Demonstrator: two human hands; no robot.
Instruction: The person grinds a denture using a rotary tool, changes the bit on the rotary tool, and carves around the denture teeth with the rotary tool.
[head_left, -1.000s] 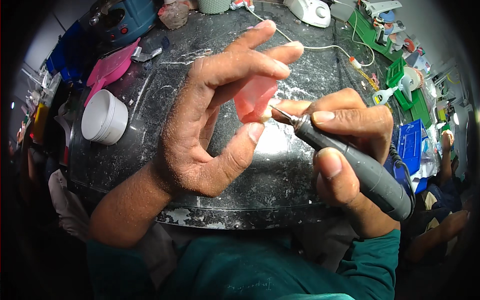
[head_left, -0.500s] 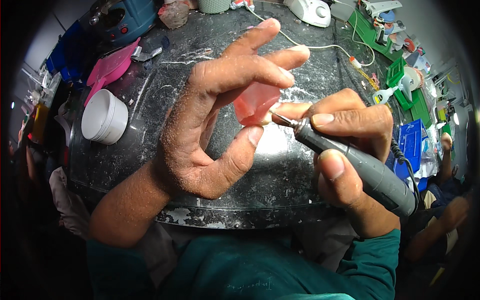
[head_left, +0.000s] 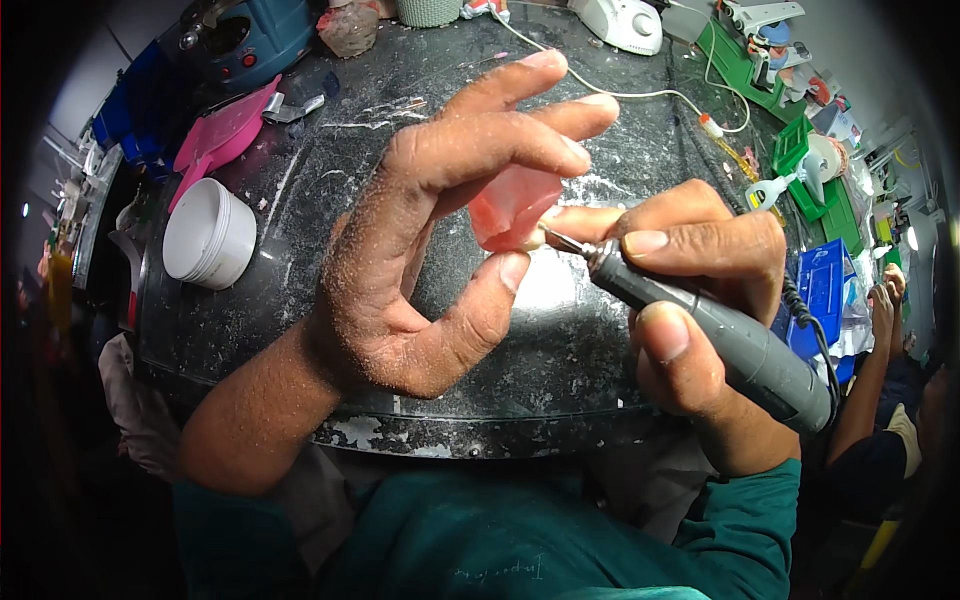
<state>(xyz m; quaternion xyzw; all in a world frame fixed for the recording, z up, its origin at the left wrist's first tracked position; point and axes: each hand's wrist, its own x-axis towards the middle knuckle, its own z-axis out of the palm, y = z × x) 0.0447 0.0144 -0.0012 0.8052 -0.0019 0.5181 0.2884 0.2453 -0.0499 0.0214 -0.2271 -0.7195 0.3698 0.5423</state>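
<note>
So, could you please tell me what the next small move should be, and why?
I would probably guide the bur lightly along the pale edge of the pink denture piece: the right hand holds the rotary handpiece with the bur's tip at or very near that edge, while the left hand grips the piece.

A white tub (head_left: pixel 232 243) stands near a pink dustpan (head_left: pixel 226 138) on a dark, white-streaked desk (head_left: pixel 560 385), with a blue machine (head_left: pixel 272 40) at the far left and green trays (head_left: pixel 792 140) along the right.
</note>
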